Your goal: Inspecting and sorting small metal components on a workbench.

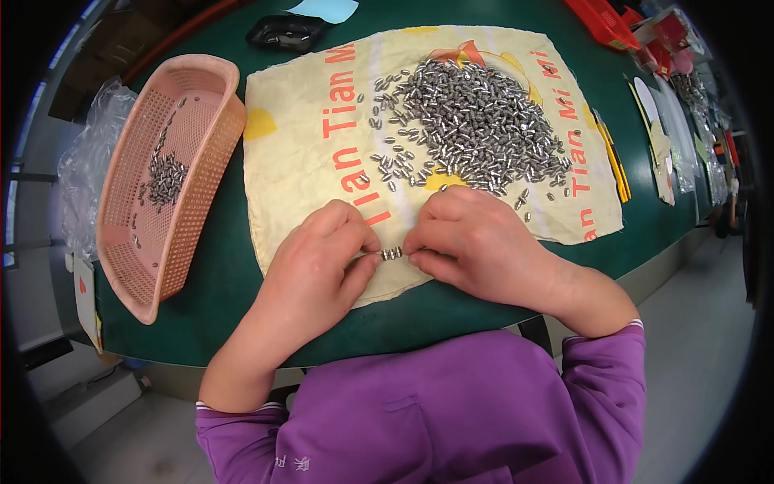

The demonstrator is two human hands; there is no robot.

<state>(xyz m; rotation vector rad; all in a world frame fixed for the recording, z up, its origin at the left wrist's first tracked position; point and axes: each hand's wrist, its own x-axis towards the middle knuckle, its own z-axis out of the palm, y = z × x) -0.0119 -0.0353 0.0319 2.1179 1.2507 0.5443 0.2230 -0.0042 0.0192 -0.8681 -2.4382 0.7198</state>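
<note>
My left hand [326, 252] and my right hand [468, 240] meet low over the front part of a cream printed cloth [310, 173]. Between their pinched fingertips lies a short row of small silvery metal pieces [392, 253], side by side. Each hand grips one end of that row. Just beyond my hands a large heap of small barrel-shaped metal pieces [484, 121] covers the far right half of the cloth, with loose ones scattered round its edge. Whether other pieces are hidden under my fingers I cannot tell.
A pink perforated plastic basket [230, 121] with some metal pieces inside stands at the left, beside crumpled clear plastic [85, 177]. A black object [286, 33] sits at the back. Yellow-handled tools [614, 157] lie right of the cloth; a red tray [603, 24] is far right.
</note>
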